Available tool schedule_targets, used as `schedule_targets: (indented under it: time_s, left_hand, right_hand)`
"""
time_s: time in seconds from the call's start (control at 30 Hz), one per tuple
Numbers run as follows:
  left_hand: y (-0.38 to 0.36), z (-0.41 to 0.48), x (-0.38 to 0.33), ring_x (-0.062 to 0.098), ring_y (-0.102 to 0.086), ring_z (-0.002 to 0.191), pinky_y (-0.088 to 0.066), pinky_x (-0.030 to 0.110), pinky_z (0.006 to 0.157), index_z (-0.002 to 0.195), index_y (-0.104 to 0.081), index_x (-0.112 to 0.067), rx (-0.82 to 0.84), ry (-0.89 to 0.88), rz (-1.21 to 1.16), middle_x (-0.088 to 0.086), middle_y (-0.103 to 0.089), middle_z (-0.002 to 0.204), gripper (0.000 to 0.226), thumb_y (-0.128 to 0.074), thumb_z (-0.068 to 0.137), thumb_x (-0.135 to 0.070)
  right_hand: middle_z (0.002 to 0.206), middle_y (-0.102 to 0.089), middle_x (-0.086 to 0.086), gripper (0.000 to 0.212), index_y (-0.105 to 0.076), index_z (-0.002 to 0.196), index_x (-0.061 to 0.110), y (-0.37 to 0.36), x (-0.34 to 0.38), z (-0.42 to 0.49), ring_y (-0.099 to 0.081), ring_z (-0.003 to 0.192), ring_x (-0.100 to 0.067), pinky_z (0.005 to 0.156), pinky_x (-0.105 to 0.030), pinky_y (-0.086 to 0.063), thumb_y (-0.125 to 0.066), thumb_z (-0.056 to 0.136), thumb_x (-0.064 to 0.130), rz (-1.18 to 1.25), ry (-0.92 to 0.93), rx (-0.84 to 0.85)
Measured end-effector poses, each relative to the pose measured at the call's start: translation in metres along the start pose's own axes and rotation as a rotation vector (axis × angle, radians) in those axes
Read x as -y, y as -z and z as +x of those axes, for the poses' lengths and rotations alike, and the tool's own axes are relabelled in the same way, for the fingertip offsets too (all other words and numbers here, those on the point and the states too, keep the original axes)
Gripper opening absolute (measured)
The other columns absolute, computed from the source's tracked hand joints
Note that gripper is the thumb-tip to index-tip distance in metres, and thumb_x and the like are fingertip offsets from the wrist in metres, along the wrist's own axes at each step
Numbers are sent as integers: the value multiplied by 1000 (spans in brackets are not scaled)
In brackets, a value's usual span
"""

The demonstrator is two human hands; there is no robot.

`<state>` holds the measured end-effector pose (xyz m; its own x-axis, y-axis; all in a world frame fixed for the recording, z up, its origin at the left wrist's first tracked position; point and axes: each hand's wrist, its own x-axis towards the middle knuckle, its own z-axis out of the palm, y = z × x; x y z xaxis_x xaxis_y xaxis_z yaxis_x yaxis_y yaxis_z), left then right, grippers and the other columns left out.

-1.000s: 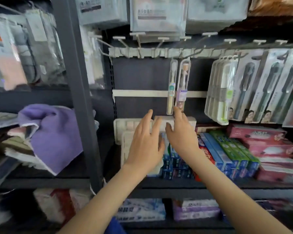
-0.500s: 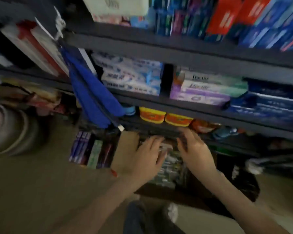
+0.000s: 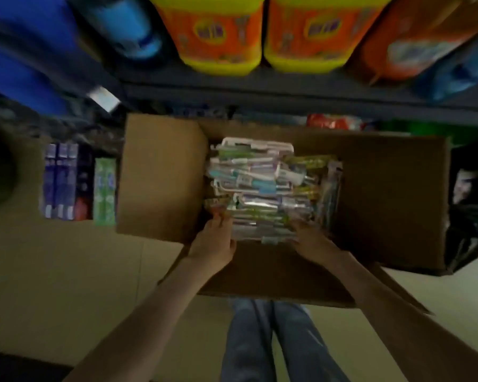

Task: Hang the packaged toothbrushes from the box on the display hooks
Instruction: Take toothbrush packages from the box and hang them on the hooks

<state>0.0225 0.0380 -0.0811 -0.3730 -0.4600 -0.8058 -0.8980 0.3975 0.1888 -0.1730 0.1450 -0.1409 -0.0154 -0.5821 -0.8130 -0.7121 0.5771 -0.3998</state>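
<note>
Packaged toothbrushes (image 3: 265, 188) are found heaped loose in the open cardboard box (image 3: 160, 175) on the floor (image 3: 66, 271), none yet lifted clear. Nearest the camera, jeans-clad legs (image 3: 262, 340) are seen below two bare forearms (image 3: 149, 312) stretched forward. The left hand (image 3: 213, 244) is placed at the near left corner of the heap, fingertips against a pack end; the right hand (image 3: 312, 238) is laid on the near right edge. Whether either hand has closed on a pack cannot be told, the fingers being blurred. A second ago both hands were raised at the display hooks, where two packs hung; the view has since been dropped to the box. It is judged that one hanging is finished and a fresh pick is begun. Beyond the box, a dark shelf (image 3: 260, 89) carrying yellow-and-orange jugs (image 3: 218, 31) is noted; the hooks are out of view.
</note>
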Motion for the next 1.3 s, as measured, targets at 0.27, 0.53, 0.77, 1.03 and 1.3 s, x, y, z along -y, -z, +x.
schedule_targets:
  time_s: [0.27, 0.53, 0.77, 1.03, 1.3]
  left_hand:
    - [-47, 35, 13, 27, -34, 135, -38, 41, 106, 151, -14, -24, 118, 16, -101, 7, -24, 154, 64, -48, 99, -36]
    - [-36, 37, 1, 19, -53, 113, -47, 29, 81, 141, -37, -20, 30, 78, -161, 5, -48, 136, 44, -43, 101, -37]
    - [-24, 46, -9, 5, -57, 92, -45, 16, 72, 122, -51, -18, -24, 156, -947, -10, -58, 107, 35, -53, 96, -42]
    - [-26, 57, 5, 18, -64, 103, -53, 37, 91, 111, -56, -23, -257, 259, -1495, 5, -65, 109, 15, -55, 97, -20]
    - [-33, 61, 17, 11, -62, 85, -53, 24, 70, 114, -58, -15, -257, 359, -1530, 3, -62, 97, 19, -52, 99, -25]
  right_hand:
    - [153, -26, -8, 67, -30, 148, 35, -48, -16, 75, -24, 140, -33, 112, -40, -27, -59, 89, 49, -180, 83, 45]
    - [136, -52, -11, 44, -42, 141, 18, -39, -11, 58, -47, 125, -27, 96, -33, -39, -46, 100, 32, -212, 251, -123]
    - [96, -58, 6, 29, -60, 122, 12, -17, 25, 57, -57, 85, -12, 64, -14, -37, -58, 96, 23, 333, 294, -206]
    - [133, -52, 0, 41, -51, 134, 17, -39, 11, 83, -47, 124, -18, 99, -28, -35, -48, 99, 39, 301, 113, 24]
    - [142, -48, -5, 58, -46, 138, 24, -38, -7, 93, -49, 122, -25, 96, -33, -43, -63, 87, 49, -41, 108, 210]
